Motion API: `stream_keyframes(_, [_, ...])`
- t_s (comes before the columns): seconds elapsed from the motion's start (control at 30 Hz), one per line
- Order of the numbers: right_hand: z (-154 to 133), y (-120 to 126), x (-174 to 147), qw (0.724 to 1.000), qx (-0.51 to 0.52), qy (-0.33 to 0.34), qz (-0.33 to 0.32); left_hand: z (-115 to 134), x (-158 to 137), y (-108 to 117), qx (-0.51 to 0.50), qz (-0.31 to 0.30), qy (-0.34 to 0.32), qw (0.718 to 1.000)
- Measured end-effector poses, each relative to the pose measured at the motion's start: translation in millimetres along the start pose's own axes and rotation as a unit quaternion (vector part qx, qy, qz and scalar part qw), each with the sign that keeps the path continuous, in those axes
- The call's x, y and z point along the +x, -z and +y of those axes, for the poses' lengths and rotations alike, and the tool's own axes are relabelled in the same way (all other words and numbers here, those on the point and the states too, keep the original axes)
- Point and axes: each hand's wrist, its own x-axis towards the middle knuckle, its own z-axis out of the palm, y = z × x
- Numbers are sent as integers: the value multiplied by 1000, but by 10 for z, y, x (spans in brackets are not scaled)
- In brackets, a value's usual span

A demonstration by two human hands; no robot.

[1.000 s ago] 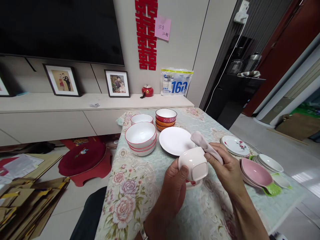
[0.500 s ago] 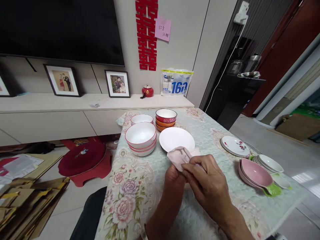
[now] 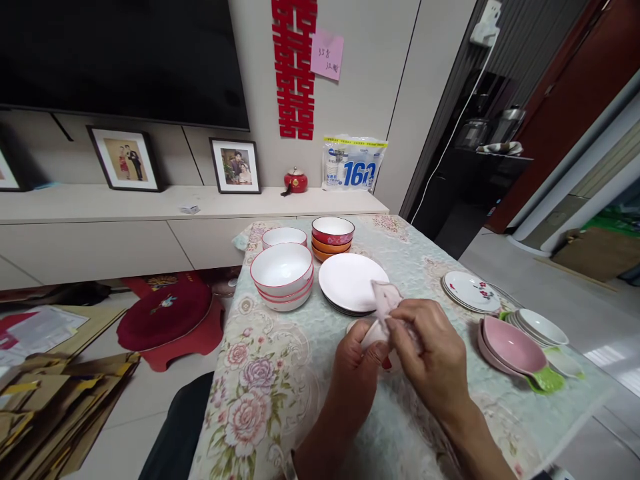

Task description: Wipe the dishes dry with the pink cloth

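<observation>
My left hand [image 3: 357, 363] is closed, thumb and fingers pinching a small white object [image 3: 373, 335] above the near middle of the table. Its kind cannot be made out, as fingers and cloth cover most of it. In my right hand [image 3: 433, 347] is a pale pink cloth [image 3: 386, 298], bunched between the fingers against the white object. A patch of red [image 3: 387, 363] shows between the hands; what it belongs to is unclear. Just beyond the hands lies a stack of plates topped by a white plate [image 3: 350, 277].
Red-rimmed white bowls [image 3: 283, 267] stand stacked at left, behind them another white bowl [image 3: 284, 236]. Red and orange bowls [image 3: 333, 233] are stacked at the back. On the right are flowered plates [image 3: 467, 291], pink leaf-handled bowls [image 3: 513, 347] and small white dishes [image 3: 543, 327].
The cloth has shifted right and now stands up from my right fingers. My left hand has turned, showing its thumb and the white object. The plates and bowls have not moved.
</observation>
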Motion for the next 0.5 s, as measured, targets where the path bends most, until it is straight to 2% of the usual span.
stream_keyframes(0.1, [-168, 16, 3, 998, -25, 46, -35, -3, -2, -18, -12, -3, -23, 1000])
stream_keyframes(0.17, [-130, 37, 11, 998, -6, 42, -36, -3, -10, -17, -6, -18, -26, 999])
stream_keyframes(0.23, [15, 57, 19, 999, 34, -2, -15, -7, -16, -3, 7, -43, -16, 999])
stream_keyframes(0.3, [201, 68, 22, 994, 55, -97, 11, -19, -17, 19, 11, -63, -5, 998])
stream_keyframes(0.37, [343, 63, 18, 975, 70, -210, 27, -38, -14, 38, 5, -70, 3, 998])
stream_keyframes(0.4, [375, 55, 15, 967, 72, -242, 33, -47, -12, 44, 2, -68, 8, 998])
stream_keyframes(0.43, [377, 46, 12, 965, 68, -249, 40, -55, -9, 46, 2, -66, 11, 998])
stream_keyframes(0.5, [290, 25, 7, 979, 46, -195, 46, -64, -4, 41, 6, -58, 15, 998])
